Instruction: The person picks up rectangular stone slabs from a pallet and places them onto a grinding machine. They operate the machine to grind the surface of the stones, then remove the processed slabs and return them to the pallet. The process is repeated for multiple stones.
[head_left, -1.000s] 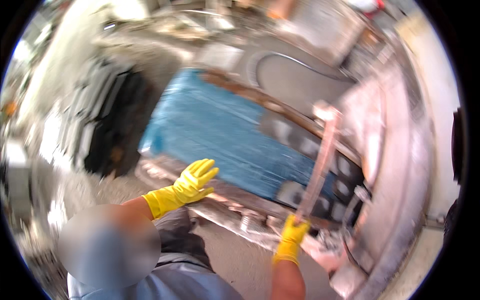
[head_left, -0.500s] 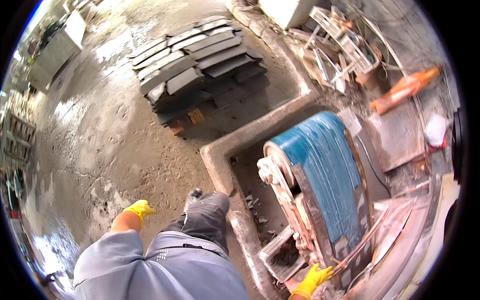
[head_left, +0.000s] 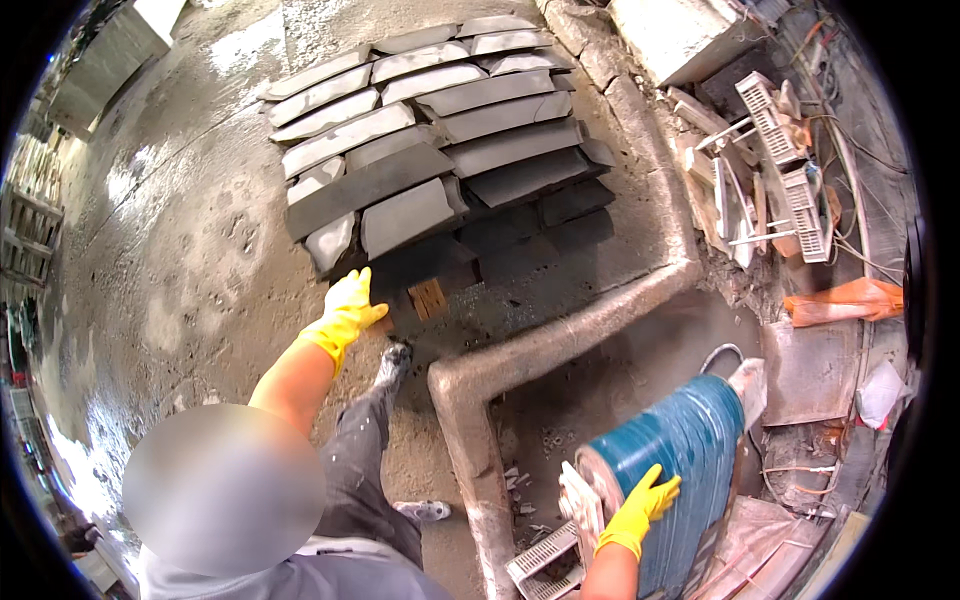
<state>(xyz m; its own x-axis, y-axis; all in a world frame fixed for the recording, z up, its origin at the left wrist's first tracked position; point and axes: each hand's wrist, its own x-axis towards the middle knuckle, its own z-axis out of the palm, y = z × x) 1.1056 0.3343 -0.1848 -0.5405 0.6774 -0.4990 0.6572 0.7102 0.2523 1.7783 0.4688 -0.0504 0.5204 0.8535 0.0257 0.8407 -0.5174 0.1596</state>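
My left hand (head_left: 352,308), in a yellow rubber glove, reaches forward with its thumb apart and its fingers stretched out, holding nothing. It is at the near left corner of a layered stack of grey stone slabs (head_left: 405,218); whether it touches them I cannot tell. To the right, my right hand (head_left: 642,510), gloved the same way, lies over a wide blue belt (head_left: 690,440) that wraps round a roller (head_left: 597,474). Its fingers are extended and grip nothing. Contact with the belt's surface cannot be made out for certain.
A raised concrete kerb (head_left: 465,410) borders the belt machine's pit. Wooden blocks (head_left: 428,300) show under the stack. White plastic racks (head_left: 775,120) and rubble lie at the far right, near an orange sheet (head_left: 850,302). The floor (head_left: 180,290) looks wet.
My left hand has moved forward from beside my body to the slab stack. My right hand has moved up from the machine's near end over the blue belt. The view has shifted, and my feet stand differently.
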